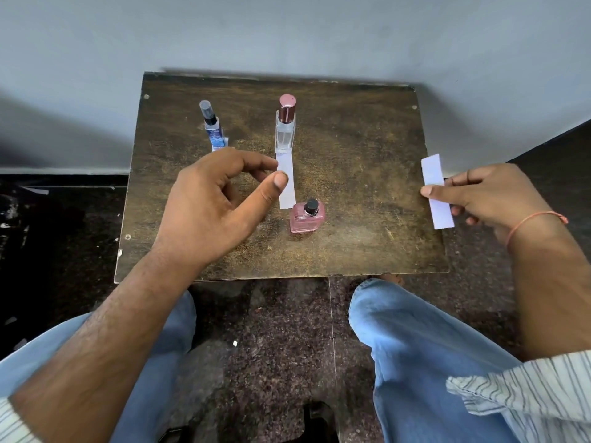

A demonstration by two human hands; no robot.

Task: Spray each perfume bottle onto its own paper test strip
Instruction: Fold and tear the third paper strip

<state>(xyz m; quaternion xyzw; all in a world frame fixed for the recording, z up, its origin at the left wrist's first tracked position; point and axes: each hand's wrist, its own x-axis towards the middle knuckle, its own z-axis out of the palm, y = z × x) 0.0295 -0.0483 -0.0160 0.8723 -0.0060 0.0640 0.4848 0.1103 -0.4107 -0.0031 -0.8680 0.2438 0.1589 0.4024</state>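
While the right hand (492,199) pinches a paper strip (437,191) at the surface's (351,155) edge, the left hand (220,199) hovers, loosely curled and holding nothing.
Pink bottle (307,216) stands uncapped beside a laid strip (286,180); next, likely, grasping it to spray the held strip.

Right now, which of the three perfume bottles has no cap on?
The pink bottle, nearest the person: its black sprayer is bare. The blue bottle and clear bottle are capped.
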